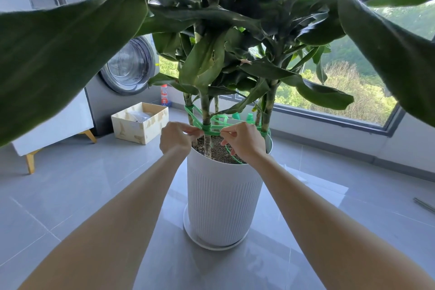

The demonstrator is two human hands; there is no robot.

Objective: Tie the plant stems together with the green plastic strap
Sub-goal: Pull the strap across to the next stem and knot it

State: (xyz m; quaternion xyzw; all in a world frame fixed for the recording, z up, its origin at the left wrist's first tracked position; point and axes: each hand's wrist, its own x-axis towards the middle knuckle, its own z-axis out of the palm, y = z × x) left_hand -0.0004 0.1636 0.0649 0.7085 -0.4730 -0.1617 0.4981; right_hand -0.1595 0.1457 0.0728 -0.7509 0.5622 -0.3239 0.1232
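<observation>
Looping round the front stem point(206, 110) just above the pot point(223, 195), the green strap point(207, 130) linked the stems behind it. The left hand point(175, 140) pinched one end and the right hand point(243, 140) the other. An even, level outward pull, I judged, would snug the knot without bending the stem.

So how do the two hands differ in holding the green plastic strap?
The left hand pinches the green plastic strap left of the front stem, mostly outside the rim of the white ribbed pot; the right hand pinches it right of that stem, over the soil. Both pinch at similar height.
</observation>
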